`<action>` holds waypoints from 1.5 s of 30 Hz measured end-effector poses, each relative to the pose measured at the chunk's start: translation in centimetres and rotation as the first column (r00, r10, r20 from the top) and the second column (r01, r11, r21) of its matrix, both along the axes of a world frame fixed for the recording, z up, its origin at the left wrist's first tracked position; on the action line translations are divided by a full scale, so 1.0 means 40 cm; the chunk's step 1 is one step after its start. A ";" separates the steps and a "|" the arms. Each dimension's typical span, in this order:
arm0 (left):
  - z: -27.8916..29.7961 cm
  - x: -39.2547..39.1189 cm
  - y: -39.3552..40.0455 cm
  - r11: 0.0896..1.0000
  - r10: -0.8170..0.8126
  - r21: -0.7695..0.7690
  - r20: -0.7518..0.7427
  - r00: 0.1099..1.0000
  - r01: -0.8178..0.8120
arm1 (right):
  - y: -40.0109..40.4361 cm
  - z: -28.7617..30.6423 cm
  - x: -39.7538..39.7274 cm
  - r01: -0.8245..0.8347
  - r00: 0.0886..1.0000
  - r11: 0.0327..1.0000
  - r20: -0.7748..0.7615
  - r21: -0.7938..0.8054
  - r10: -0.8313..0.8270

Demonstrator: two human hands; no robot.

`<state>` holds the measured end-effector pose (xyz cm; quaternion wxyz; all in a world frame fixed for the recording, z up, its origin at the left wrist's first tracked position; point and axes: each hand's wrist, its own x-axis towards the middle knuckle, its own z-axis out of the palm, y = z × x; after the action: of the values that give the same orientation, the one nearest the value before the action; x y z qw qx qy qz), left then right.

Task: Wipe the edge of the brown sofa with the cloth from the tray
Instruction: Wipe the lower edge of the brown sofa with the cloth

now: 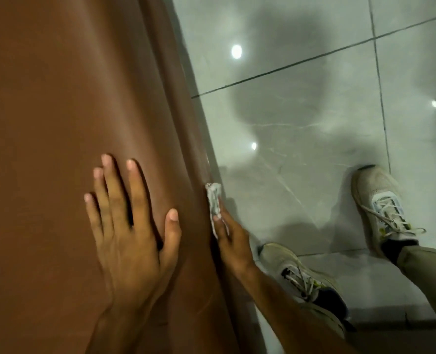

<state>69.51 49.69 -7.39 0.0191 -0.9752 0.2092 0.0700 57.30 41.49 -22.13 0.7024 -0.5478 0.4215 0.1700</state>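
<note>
The brown sofa [58, 98] fills the left half of the view, and its rounded edge [186, 139] runs from the top centre down to the bottom. My left hand [130, 226] lies flat on the sofa's top surface with its fingers spread. My right hand [231, 241] holds a small crumpled white cloth [213, 200] and presses it against the side of the sofa's edge. Part of the cloth is hidden under my fingers. The tray is out of view.
A glossy grey tiled floor [314, 123] lies to the right of the sofa, with reflected ceiling lights and my shadow. My two feet in pale laced sneakers [380, 203] [301, 274] stand close to the sofa's base.
</note>
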 end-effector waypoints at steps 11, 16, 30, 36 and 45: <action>-0.034 0.220 -0.099 0.999 0.011 -0.039 0.183 0.983 -0.003 | -0.005 0.035 0.115 0.054 0.996 0.996 0.077 -0.074 -0.048; -0.055 0.211 -0.090 1.000 0.003 -0.005 0.219 0.976 -0.002 | -0.030 -0.007 0.154 0.041 0.986 0.999 -0.159 -0.006 -0.041; -0.071 0.213 -0.085 1.000 -0.007 -0.011 0.226 0.974 0.010 | -0.116 -0.033 0.318 0.001 0.990 0.999 -0.139 0.046 0.006; -0.066 0.213 -0.083 1.000 -0.018 -0.001 0.219 0.976 0.019 | -0.134 0.048 0.449 0.010 0.970 0.999 0.244 -0.049 0.003; -0.063 0.205 -0.089 1.000 -0.008 0.018 0.193 0.981 0.005 | -0.131 0.061 0.403 0.103 0.994 0.990 0.031 0.095 -0.106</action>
<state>77.69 46.11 -9.92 0.0479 -0.9765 0.2089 -0.0233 73.41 36.25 -19.67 0.7426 -0.4945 0.4285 0.1427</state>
